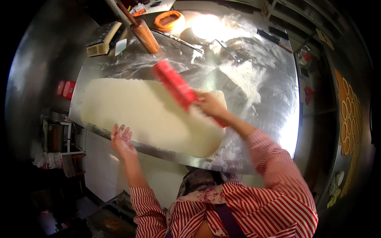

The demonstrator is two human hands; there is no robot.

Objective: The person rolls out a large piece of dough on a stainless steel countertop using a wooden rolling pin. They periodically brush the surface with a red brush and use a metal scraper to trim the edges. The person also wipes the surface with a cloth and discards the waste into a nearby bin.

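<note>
A large, pale sheet of rolled dough [128,104] lies flat on the floured metal worktable [276,98]. My right hand [209,103] grips a red brush [175,84] over the right half of the sheet. The brush is blurred and casts a shadow on the dough. At the table's front edge, my left hand [122,142] is held palm up beside the dough with its fingers apart. It holds nothing; whether it touches the dough's edge is unclear.
A wooden rolling pin [145,37], a white scraper [120,47] and a box-like block [102,41] sit at the back left. Behind are an orange ring-shaped item [169,21] and a long thin rod [178,39]. Loose flour [244,78] lies right; beyond stands a tray with several rings [350,116].
</note>
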